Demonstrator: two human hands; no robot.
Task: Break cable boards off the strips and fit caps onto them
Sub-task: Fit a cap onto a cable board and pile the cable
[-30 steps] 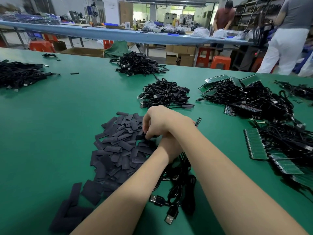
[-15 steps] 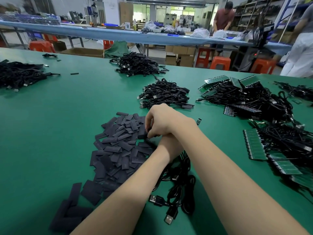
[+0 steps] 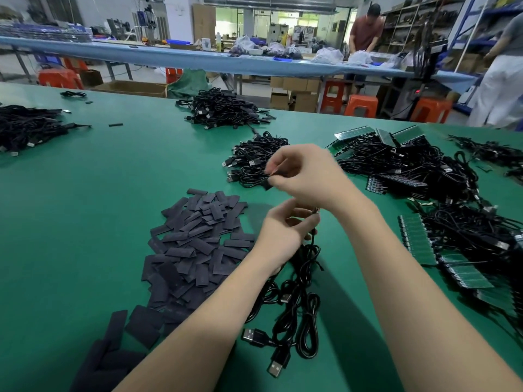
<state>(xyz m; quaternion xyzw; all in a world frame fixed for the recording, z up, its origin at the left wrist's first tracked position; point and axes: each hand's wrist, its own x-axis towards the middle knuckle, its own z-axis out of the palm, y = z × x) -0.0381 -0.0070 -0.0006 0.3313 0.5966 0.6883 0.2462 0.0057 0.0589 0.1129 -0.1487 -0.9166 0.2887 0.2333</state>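
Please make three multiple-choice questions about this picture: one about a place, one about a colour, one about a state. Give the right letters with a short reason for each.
1. Where does the pile of caps lie?
A. to the left of the hands
B. on the blue bench
C. on the strips

2. What colour is the table?
A. white
B. green
C. orange

3. What is the right hand doing?
A. lying flat on the table
B. pinching a cap
C. resting on a stool

Answers:
1 A: the dark caps lie heaped on the table left of both hands.
2 B: its bare surface is green.
3 B: its fingers pinch a small dark cap in the air, above the left hand, which holds a cable.
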